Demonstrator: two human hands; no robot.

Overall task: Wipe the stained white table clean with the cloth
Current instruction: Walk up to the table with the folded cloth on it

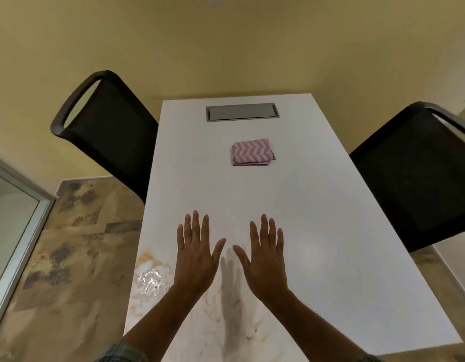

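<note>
At ten o'clock a black chair [106, 126] stood beside the white table [330, 226]. A wet, brownish stain [150, 280] lay at nine o'clock of my left hand [197, 257], which was spread wide, fingers straight, holding nothing. The folded purple-striped cloth [252, 152] lay at twelve o'clock, well apart from both hands. My right hand [265, 259] was likewise spread and empty; a second black chair [414, 173] stood at two o'clock

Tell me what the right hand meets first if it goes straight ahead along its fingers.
Probably the folded cloth: the right hand points up the white table toward it, with only tabletop between. Its height above the table is unclear.
</note>
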